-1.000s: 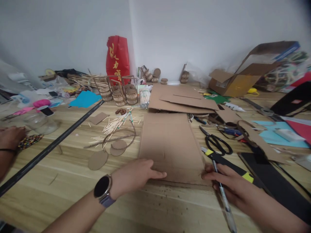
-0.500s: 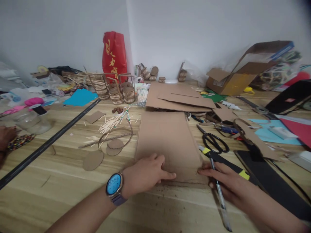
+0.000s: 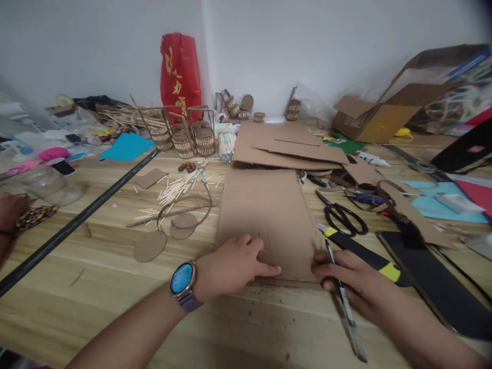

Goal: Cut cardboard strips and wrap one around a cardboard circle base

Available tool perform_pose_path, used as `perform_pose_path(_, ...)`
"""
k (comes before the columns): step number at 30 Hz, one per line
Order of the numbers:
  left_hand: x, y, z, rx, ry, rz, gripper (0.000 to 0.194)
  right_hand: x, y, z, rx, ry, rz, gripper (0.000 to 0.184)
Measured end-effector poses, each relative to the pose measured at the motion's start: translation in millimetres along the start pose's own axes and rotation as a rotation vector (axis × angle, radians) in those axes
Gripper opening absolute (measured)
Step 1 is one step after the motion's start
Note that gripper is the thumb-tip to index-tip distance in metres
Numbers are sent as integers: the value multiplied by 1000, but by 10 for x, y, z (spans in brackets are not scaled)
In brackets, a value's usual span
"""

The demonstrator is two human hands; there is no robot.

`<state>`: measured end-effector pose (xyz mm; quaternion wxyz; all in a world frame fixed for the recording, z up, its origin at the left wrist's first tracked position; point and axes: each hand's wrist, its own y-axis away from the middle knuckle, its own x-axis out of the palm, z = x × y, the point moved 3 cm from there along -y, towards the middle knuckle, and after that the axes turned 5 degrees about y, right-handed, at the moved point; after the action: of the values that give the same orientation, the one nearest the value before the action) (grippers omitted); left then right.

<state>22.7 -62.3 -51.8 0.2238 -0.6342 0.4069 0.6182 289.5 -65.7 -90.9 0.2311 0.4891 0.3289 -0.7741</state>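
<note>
Brown cardboard point(image 3: 269, 205) lies at lower centre; the left hand's point(image 3: 234, 266) partly open fingers press it, likely for steadiness. The right hand's point(image 3: 357, 279) fingers grip a pen point(image 3: 346, 306) beside its corner.

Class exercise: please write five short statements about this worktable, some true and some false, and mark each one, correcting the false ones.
1. The right hand holds a pen. True.
2. The watch is on the right wrist. False: the watch is on the left wrist.
3. The left hand rests on the nearer cardboard sheet. True.
4. The black scissors lie left of that sheet. False: the scissors lie to its right.
5. The red bag lies flat. False: the red bag stands upright.
</note>
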Motion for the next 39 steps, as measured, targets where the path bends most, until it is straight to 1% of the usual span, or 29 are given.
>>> perform_pose_path(4,-8,-7,12,13,8,8,60,4,-3,7,16,-18,-49,19)
perform_pose_path(9,11,4,31,20,6,12,62,-45,-54,58,-15,-15,-43,17)
perform_pose_path(15,6,-4,32,9,7,29,62,-104,-98,125,-45,17,-68,18)
perform_pose_path(21,3,-13,35,31,15,2,61,-69,-61,95,-6,6,-51,17)
perform_pose_path(29,24,-22,71,59,41,-8,59,-55,-57,56,-53,5,-86,15)
perform_pose_path(35,21,-31,65,43,97,15,62,-31,-56,51,-28,-6,-65,15)
perform_pose_path(39,-12,-42,97,47,171,55,59,-32,-47,38,-4,-5,-36,16)
